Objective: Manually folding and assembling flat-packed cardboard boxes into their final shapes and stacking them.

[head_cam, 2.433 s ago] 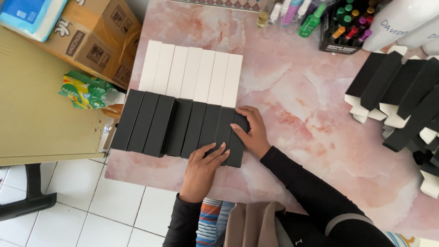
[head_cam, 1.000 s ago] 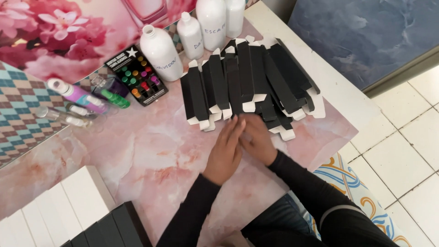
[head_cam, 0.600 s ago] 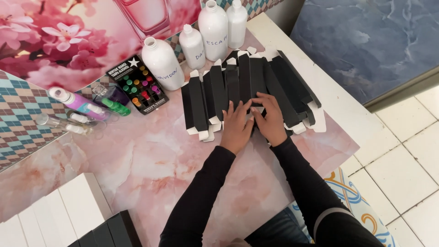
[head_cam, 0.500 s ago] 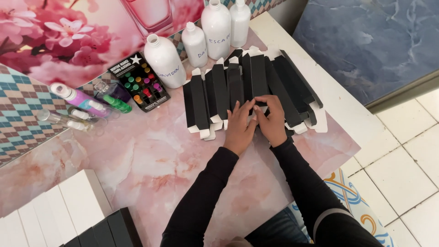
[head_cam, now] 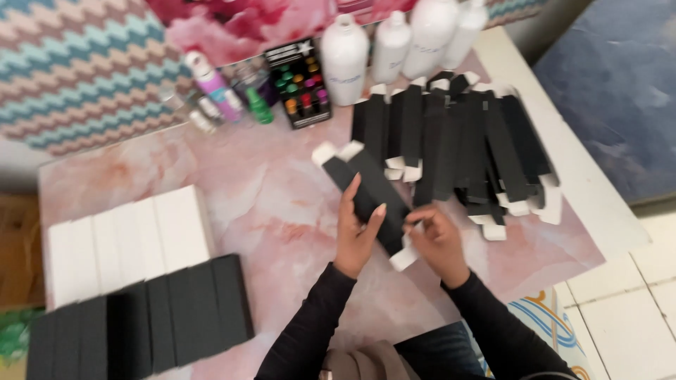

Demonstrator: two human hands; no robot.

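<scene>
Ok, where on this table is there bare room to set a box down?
Bare marble lies between the white boxes, the bottles and the left hand. A smaller patch sits below the flat black pile. The far edge and the near-left corner with the black boxes are crowded.

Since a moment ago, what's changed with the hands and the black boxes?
Both hands left the pile of flat black cartons, lifting one black carton clear. The left hand grips its side; the right hand pinches its white end flap. The rows of finished white boxes and black boxes look unchanged.
</scene>
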